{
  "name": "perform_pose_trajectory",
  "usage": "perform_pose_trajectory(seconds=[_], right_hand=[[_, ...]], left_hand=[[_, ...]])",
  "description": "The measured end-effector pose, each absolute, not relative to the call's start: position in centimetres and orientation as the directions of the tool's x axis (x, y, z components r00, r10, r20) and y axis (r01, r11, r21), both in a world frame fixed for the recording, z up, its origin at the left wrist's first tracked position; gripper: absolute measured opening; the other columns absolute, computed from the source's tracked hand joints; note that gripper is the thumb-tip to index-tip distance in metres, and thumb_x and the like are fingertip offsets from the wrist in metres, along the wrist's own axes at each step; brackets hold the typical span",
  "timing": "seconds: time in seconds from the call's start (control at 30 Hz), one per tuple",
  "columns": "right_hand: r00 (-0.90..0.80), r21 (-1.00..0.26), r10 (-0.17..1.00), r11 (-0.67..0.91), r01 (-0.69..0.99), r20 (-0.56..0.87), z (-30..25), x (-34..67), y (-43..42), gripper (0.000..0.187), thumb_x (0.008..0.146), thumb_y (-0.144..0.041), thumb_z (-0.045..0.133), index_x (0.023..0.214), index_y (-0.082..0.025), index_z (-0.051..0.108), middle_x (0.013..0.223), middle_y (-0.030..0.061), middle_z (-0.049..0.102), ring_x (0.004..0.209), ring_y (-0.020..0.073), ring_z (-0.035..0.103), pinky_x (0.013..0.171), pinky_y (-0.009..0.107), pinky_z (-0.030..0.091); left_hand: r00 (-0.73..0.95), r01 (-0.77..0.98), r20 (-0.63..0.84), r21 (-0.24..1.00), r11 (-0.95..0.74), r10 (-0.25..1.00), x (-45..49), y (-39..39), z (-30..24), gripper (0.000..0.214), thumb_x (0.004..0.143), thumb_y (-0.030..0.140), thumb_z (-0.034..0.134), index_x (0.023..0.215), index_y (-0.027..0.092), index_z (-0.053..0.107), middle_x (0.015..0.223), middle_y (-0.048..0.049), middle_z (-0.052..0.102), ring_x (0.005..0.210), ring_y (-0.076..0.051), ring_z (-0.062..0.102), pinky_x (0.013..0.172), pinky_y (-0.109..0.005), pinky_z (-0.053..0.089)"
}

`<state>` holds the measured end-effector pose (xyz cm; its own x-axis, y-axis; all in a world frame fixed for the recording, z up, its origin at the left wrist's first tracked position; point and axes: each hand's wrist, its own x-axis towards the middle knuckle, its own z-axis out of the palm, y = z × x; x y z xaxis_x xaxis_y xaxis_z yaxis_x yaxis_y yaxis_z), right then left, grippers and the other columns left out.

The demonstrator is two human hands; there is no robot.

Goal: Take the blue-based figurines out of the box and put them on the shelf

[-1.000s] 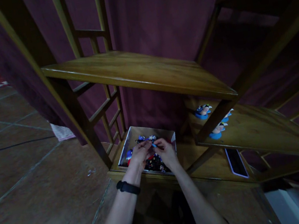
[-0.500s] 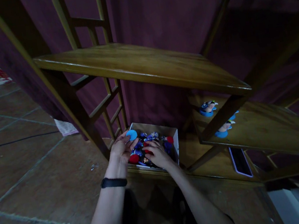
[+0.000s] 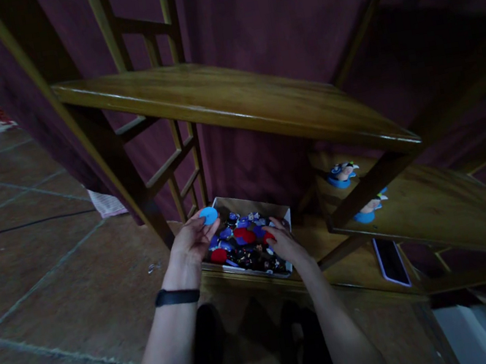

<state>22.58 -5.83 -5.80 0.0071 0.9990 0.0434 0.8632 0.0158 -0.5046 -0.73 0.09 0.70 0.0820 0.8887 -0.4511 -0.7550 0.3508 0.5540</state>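
A round blue disc (image 3: pixel 208 215), face up, is pinched by the left hand (image 3: pixel 192 244) over the box (image 3: pixel 254 206), while a red piece (image 3: pixel 269 236) is touched by the right hand (image 3: pixel 285 243), grip unclear.

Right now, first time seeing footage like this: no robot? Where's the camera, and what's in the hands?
No machine here: a person works with two bare hands. The single camera sits on their head, looking forward and down, so the arms enter from the bottom edge. The left hand pinches a round blue disc over the corner of an open box. The box stands low in a wooden shelf unit and holds many small red, blue and dark pieces. The right hand reaches into it, fingertips at a red piece; whether it grips is unclear. Small figurines lie on a shelf to the right.
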Motion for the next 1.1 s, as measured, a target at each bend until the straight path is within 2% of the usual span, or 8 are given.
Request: perform_pose_trajectory(seconds=[0.1,0.27,0.43,0.53,0.63,0.9,1.0,1.1], right_hand=[[0.029,-0.532,0.998,0.005,0.847,0.056,-5.5,22.6,-5.8,0.039,0.075,-0.009,0.043,0.108,-0.024,0.059,0.121,0.0027,0.049,0.113,0.0164,0.044,0.097,0.031,0.031],[0.014,-0.570,1.000,0.002,0.821,0.024,-4.0,23.2,-6.4,0.031,0.075,-0.009,0.040,0.083,-0.023,0.067,0.093,0.0024,0.063,0.090,0.0158,0.056,0.083,0.027,0.040],[-0.232,-0.649,0.952,0.049,0.760,-0.200,-3.9,22.8,-8.3,0.036,0.068,-0.006,0.040,0.070,-0.026,0.070,0.071,-0.0028,0.068,0.069,0.0137,0.061,0.063,0.023,0.043],[-0.265,-0.615,0.937,0.073,0.785,-0.227,-5.0,21.8,-9.5,0.035,0.067,-0.008,0.045,0.076,-0.030,0.071,0.077,-0.0037,0.069,0.075,0.0155,0.062,0.066,0.024,0.044],[-0.258,-0.589,0.948,0.102,0.801,-0.186,-5.9,21.1,-9.8,0.040,0.069,-0.009,0.046,0.094,-0.031,0.068,0.096,-0.0018,0.067,0.090,0.0167,0.060,0.078,0.025,0.043],[-0.224,-0.577,0.966,0.109,0.810,-0.132,-5.1,21.9,-8.5,0.039,0.079,-0.015,0.044,0.117,-0.019,0.054,0.127,0.0080,0.047,0.113,0.0178,0.047,0.096,0.029,0.034],[-0.156,-0.580,0.985,0.083,0.811,-0.077,-4.1,22.9,-8.2,0.035,0.081,-0.013,0.042,0.111,-0.019,0.057,0.124,0.0080,0.049,0.110,0.0165,0.048,0.095,0.030,0.035],[-0.172,-0.635,0.969,0.021,0.772,-0.177,-3.8,23.7,-8.3,0.027,0.081,-0.016,0.043,0.098,-0.019,0.064,0.099,0.0044,0.063,0.090,0.0148,0.058,0.083,0.028,0.043]], left_hand=[[0.102,-0.756,-0.445,0.547,0.360,0.890,-0.7,0.1,0.7,0.031,0.071,-0.005,0.047,0.094,0.010,0.061,0.075,-0.0089,0.067,0.070,-0.019,0.066,0.065,-0.032,0.056],[0.127,-0.754,-0.442,0.538,0.376,0.888,-0.4,0.1,0.7,0.033,0.072,-0.005,0.045,0.097,0.010,0.060,0.075,-0.0095,0.067,0.071,-0.020,0.066,0.064,-0.033,0.056],[0.138,-0.765,-0.456,0.515,0.387,0.879,-0.3,0.2,0.8,0.032,0.073,-0.004,0.045,0.098,0.010,0.060,0.077,-0.0106,0.067,0.074,-0.021,0.066,0.065,-0.033,0.056],[0.146,-0.765,-0.473,0.503,0.402,0.869,-0.2,0.2,0.8,0.032,0.074,-0.003,0.045,0.098,0.010,0.060,0.079,-0.0109,0.067,0.074,-0.021,0.066,0.064,-0.032,0.056],[0.142,-0.765,-0.495,0.495,0.413,0.857,0.0,0.2,0.7,0.031,0.074,-0.003,0.045,0.097,0.010,0.061,0.080,-0.0112,0.067,0.073,-0.020,0.066,0.064,-0.031,0.056],[0.166,-0.749,-0.482,0.506,0.428,0.860,0.6,-0.1,0.9,0.030,0.074,-0.003,0.045,0.096,0.010,0.060,0.076,-0.0103,0.067,0.072,-0.020,0.066,0.062,-0.031,0.056],[0.180,-0.748,-0.475,0.503,0.434,0.861,0.6,-0.2,1.0,0.030,0.074,-0.004,0.044,0.095,0.010,0.060,0.075,-0.0090,0.067,0.070,-0.018,0.066,0.063,-0.030,0.056],[0.173,-0.742,-0.483,0.509,0.436,0.858,0.5,-0.2,0.8,0.028,0.074,-0.003,0.045,0.093,0.010,0.060,0.075,-0.0093,0.067,0.070,-0.018,0.066,0.063,-0.030,0.056]])
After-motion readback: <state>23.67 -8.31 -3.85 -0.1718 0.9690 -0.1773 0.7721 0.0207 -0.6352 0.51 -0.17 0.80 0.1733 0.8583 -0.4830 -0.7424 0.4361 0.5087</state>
